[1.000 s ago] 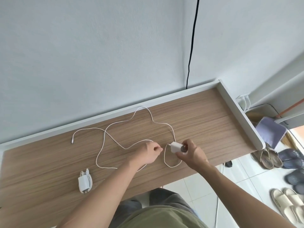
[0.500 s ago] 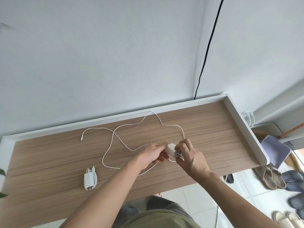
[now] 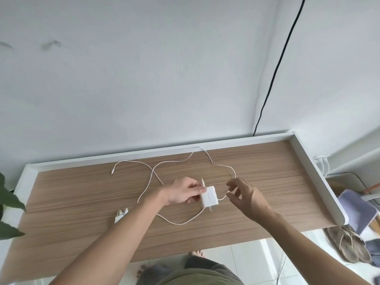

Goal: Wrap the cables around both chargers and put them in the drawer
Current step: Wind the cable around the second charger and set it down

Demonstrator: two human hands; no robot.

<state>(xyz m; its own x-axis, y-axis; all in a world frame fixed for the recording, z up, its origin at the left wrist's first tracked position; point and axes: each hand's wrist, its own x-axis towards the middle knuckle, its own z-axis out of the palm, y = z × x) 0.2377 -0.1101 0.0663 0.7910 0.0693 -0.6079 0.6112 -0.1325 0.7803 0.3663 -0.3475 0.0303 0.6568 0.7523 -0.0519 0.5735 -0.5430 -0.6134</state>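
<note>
Two hands | left hand (image 3: 185, 192) grips charger (image 3: 209, 196) | right hand (image 3: 245, 195) pinches cable (image 3: 223, 197)

White charger (image 3: 209, 196) held above desk, cable (image 3: 186, 160) sprawled loose.

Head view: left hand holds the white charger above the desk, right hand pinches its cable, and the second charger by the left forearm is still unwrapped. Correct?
One error. In the head view the second charger near the left forearm already has its cable wound around it. The rest holds: left hand holds the white charger above the desk, right hand pinches its cable.
</note>
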